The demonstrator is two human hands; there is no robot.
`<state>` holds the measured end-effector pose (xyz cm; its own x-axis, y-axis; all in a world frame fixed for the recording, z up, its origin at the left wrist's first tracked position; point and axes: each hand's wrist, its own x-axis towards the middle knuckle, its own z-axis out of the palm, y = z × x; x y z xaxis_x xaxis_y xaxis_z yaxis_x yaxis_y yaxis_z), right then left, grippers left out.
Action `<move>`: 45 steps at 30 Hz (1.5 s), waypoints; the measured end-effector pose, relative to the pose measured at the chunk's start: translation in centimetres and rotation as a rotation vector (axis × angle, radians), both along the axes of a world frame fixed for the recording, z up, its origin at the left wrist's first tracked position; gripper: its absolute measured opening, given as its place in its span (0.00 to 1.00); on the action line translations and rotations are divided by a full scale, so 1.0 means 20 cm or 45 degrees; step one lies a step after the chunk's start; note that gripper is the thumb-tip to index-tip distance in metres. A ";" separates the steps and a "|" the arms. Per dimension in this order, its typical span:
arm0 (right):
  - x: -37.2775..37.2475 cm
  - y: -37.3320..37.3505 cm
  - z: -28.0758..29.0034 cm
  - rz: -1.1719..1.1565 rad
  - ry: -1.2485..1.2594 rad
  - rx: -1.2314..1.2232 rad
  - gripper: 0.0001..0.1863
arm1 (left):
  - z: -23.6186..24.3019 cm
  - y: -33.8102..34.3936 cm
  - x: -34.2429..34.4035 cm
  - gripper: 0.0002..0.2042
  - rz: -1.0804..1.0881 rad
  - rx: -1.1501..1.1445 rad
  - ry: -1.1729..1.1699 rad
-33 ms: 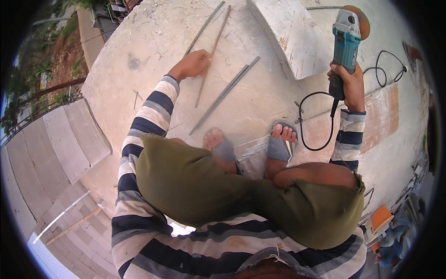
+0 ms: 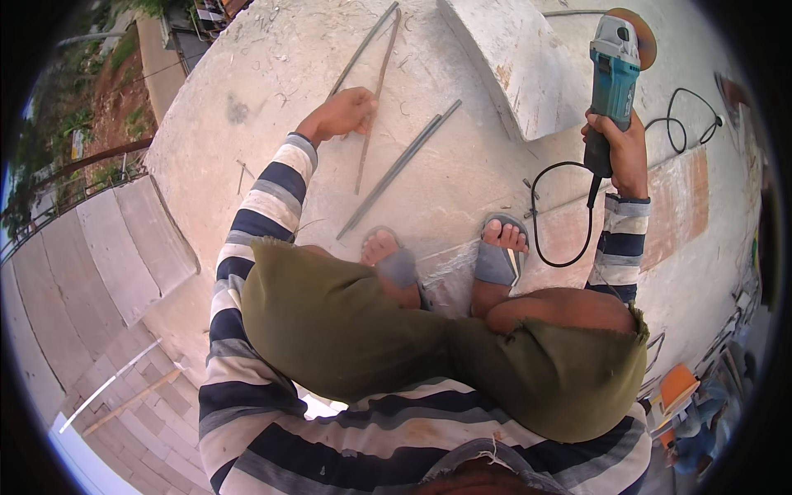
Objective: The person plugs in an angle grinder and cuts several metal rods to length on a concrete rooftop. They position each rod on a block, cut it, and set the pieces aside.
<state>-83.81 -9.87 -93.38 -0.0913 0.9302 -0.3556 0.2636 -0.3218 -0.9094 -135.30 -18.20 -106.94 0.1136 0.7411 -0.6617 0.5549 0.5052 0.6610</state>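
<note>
My left hand is closed on a thin rusty metal rod lying at a slant over the pale concrete. A grey rod lies just beyond that hand, and two grey rods lie side by side nearer my feet. In my right hand is a teal and black angle grinder, held upright in the picture with its disc at the top and its black cord looping down beside my right foot.
A thick white slab lies between my hands, farther forward. My sandalled feet are on the concrete. A railing and a lower paved surface are at left. An orange object and jumbled items sit at lower right.
The rusty rod in my left hand has shifted slightly, its upper end leftward and its lower end rightward. The grinder is almost unmoved.
</note>
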 end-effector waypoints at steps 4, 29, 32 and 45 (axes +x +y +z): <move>0.02 0.00 0.01 -0.020 0.002 0.051 0.16 | 0.18 0.10 0.12 0.20 0.232 -0.114 -0.425; 0.08 -0.04 0.00 -0.047 0.083 0.052 0.18 | 0.00 -0.37 0.54 0.15 -0.242 0.384 0.533; 0.11 -0.03 -0.02 -0.082 0.102 0.047 0.18 | 0.11 -0.24 0.55 0.17 -0.062 0.331 0.283; 0.08 -0.02 0.03 -0.078 0.114 0.076 0.16 | 0.40 -0.09 0.53 0.20 0.043 0.392 0.141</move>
<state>-82.14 -10.24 -92.71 -0.0630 0.9542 -0.2924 0.1618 -0.2794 -0.9464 -124.74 -20.00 -98.87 0.0254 0.9103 -0.4132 0.6184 0.3105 0.7219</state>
